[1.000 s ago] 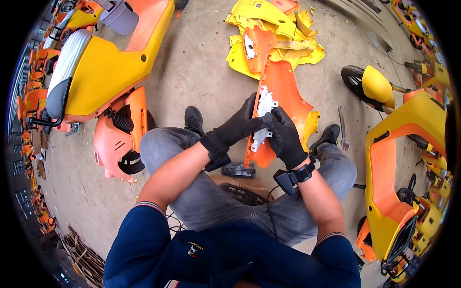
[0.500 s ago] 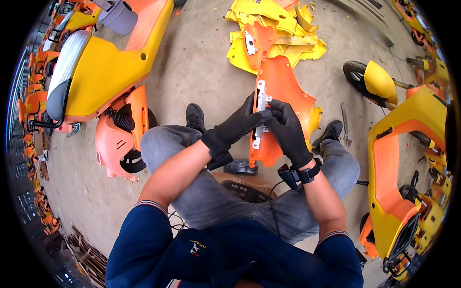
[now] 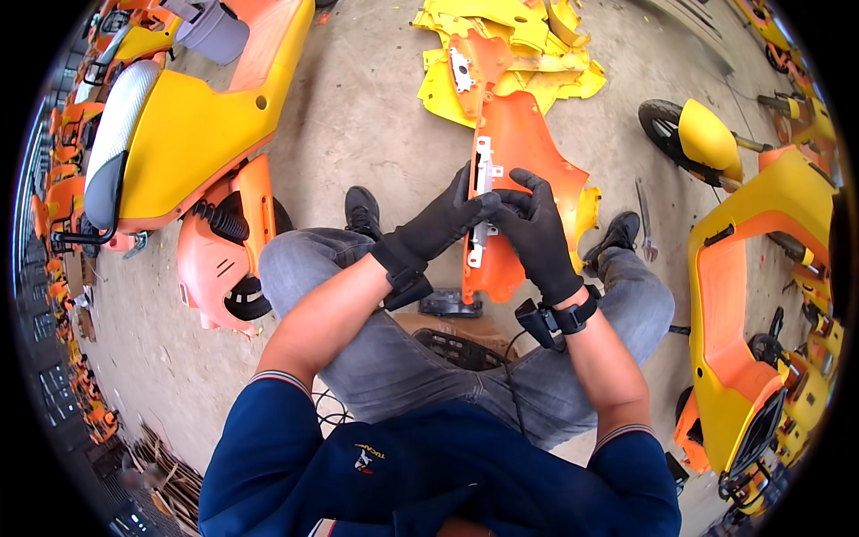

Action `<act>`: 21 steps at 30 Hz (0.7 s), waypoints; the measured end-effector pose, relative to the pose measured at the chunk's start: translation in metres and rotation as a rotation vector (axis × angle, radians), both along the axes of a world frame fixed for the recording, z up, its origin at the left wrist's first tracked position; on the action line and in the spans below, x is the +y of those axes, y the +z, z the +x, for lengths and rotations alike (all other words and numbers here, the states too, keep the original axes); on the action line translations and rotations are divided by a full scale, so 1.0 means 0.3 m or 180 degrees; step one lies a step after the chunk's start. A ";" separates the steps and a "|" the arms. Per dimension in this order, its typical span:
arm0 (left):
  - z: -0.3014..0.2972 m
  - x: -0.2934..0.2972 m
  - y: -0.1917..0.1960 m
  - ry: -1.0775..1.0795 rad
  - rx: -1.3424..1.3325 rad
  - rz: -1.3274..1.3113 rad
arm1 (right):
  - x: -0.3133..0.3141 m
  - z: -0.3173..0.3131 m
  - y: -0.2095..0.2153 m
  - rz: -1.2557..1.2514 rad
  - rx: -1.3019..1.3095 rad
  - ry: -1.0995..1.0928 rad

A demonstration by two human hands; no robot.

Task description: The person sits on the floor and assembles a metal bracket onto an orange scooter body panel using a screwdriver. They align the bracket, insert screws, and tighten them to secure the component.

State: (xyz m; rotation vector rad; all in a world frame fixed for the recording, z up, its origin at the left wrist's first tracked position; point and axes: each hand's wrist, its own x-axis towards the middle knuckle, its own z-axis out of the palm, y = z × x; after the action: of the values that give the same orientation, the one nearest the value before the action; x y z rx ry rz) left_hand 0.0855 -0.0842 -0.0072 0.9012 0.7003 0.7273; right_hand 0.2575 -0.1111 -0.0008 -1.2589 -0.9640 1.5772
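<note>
Between my knees stands a long orange plastic panel (image 3: 534, 134), with a pale metal bracket (image 3: 484, 159) running along its left edge. My left hand (image 3: 429, 224), in a black glove, is closed around that edge, thumb across the bracket and fingers behind it. On the bracket's other side, my right hand (image 3: 544, 240), also gloved, pinches beside the left thumb; its upper fingers are bent up and partly spread. Whatever lies between the pinching fingertips is too small or hidden to make out. The two thumbs nearly meet over the bracket's middle.
Yellow plastic panels (image 3: 446, 88) lie heaped beyond the orange one. Yellow-orange scooter bodies stand at the left (image 3: 201, 134) and right (image 3: 711, 358). A wrench (image 3: 644, 224) rests on the floor by my right shoe (image 3: 616, 240). A black crate-like part (image 3: 458, 347) sits between my legs.
The fingers of my right hand have lifted and spread a little, while its pinch stays at the bracket. My left hand keeps its hold. The whole view has shifted slightly.
</note>
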 end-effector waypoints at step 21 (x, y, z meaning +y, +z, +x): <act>-0.010 -0.019 -0.073 -0.0303 0.0247 -0.0003 | 0.044 0.040 -0.056 0.0191 -0.1117 0.0751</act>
State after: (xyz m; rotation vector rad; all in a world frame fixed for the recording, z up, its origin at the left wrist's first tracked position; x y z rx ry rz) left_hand 0.0825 -0.0899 -0.0291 0.9593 0.7213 0.6099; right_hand 0.2694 -0.0980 -0.0177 -1.4508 -1.4146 1.5163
